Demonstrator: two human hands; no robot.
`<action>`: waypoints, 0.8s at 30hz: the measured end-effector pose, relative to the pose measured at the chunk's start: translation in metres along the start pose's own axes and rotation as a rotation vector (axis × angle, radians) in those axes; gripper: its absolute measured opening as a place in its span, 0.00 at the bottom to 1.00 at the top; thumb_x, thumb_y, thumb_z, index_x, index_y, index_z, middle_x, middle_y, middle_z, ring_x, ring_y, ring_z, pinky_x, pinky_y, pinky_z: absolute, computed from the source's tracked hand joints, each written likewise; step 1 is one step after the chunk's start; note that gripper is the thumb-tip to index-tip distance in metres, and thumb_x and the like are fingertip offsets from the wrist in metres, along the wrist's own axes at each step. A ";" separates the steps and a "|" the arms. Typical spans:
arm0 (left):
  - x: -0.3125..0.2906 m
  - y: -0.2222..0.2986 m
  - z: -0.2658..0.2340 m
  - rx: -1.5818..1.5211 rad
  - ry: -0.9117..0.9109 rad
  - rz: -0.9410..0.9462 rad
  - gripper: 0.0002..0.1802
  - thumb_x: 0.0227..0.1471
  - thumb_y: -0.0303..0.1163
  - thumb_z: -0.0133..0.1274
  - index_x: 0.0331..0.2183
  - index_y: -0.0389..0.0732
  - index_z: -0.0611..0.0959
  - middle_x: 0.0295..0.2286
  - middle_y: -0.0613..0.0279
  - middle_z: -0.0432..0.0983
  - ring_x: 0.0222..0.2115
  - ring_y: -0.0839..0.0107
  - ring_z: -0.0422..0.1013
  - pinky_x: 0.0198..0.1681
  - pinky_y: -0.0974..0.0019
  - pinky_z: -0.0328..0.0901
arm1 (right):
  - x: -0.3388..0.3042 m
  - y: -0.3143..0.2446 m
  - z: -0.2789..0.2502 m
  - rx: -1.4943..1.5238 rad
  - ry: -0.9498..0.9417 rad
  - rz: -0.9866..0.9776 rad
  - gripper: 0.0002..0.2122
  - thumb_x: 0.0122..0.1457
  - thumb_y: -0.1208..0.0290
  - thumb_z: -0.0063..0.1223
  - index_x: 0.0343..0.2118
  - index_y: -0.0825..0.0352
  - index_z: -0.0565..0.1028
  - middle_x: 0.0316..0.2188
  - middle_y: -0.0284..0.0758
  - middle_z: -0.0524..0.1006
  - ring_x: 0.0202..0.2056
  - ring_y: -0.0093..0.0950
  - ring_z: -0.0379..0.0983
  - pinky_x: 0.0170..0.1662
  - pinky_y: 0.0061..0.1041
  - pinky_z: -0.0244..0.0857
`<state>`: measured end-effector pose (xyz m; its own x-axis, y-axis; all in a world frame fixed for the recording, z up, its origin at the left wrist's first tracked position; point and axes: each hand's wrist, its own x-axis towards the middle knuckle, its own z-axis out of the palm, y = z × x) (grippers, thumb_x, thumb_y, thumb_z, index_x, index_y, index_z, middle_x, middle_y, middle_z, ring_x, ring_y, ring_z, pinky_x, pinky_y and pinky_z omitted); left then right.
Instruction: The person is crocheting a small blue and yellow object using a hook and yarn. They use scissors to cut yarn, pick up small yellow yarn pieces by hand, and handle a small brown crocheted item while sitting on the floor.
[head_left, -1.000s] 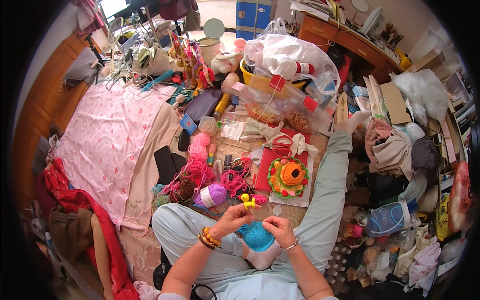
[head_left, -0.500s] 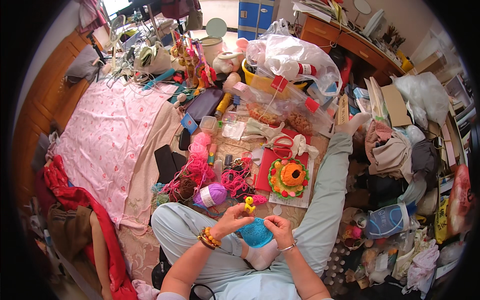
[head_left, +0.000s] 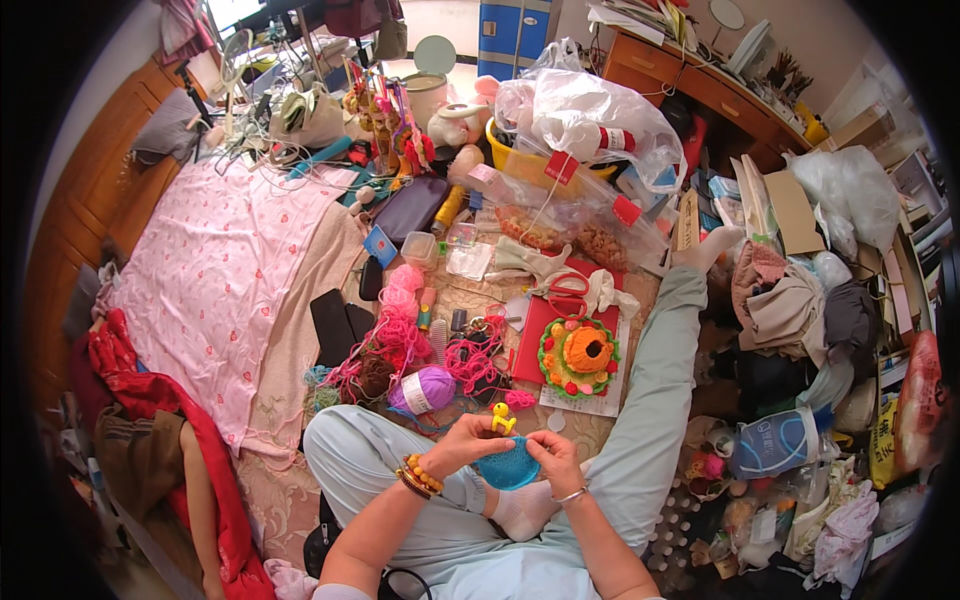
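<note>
A round, bright blue crocheted piece [head_left: 508, 469] is held in front of my lap between both hands. My left hand [head_left: 468, 444] pinches its left upper edge, fingers closed. Above those fingertips rises a small yellow figure [head_left: 503, 419]; whether it joins a longer tool is hidden. My right hand [head_left: 557, 459] has its fingers closed on the piece's right upper edge, close to the left fingertips. Just beyond lie a purple yarn ball [head_left: 427, 389] and loose pink yarn [head_left: 400, 335]. An orange and green crocheted hat-like piece [head_left: 585, 352] rests on papers to the right.
Red-handled scissors [head_left: 568, 290] lie beyond the orange piece. Clear bags and a yellow bucket [head_left: 503, 150] stand farther back. A pink patterned cloth [head_left: 225, 290] spreads at the left. Clothes, bags and a blue package [head_left: 773, 443] crowd the right, past my outstretched leg.
My right hand has moved a little left, toward my left fingertips. The blue piece has tilted and shows less of its face, and the yellow figure has shifted slightly down and right.
</note>
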<state>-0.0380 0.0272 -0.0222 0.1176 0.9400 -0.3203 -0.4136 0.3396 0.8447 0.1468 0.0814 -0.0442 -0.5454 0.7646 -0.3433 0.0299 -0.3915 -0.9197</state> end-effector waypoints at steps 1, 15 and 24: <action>-0.001 0.002 0.001 0.000 0.000 0.000 0.13 0.45 0.28 0.57 0.36 0.34 0.79 0.28 0.69 0.75 0.28 0.84 0.68 0.33 0.80 0.63 | 0.000 0.001 0.000 -0.011 0.001 -0.002 0.06 0.53 0.73 0.52 0.31 0.70 0.74 0.24 0.26 0.72 0.26 0.13 0.66 0.29 0.12 0.61; 0.002 -0.006 -0.002 -0.016 -0.016 -0.007 0.12 0.46 0.27 0.55 0.35 0.35 0.79 0.27 0.71 0.74 0.27 0.86 0.67 0.31 0.81 0.62 | 0.000 -0.007 0.009 0.032 0.004 -0.012 0.04 0.52 0.75 0.53 0.29 0.69 0.74 0.22 0.25 0.72 0.24 0.12 0.66 0.28 0.11 0.61; 0.006 -0.018 -0.011 0.545 0.048 0.126 0.10 0.43 0.30 0.59 0.29 0.35 0.81 0.23 0.73 0.73 0.26 0.87 0.64 0.28 0.79 0.61 | -0.002 -0.006 0.007 -0.003 0.020 -0.009 0.04 0.51 0.75 0.54 0.29 0.70 0.74 0.22 0.25 0.72 0.23 0.12 0.66 0.27 0.11 0.61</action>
<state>-0.0396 0.0265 -0.0436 0.0507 0.9761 -0.2112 0.1063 0.2050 0.9730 0.1421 0.0787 -0.0365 -0.5289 0.7782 -0.3386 0.0277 -0.3830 -0.9234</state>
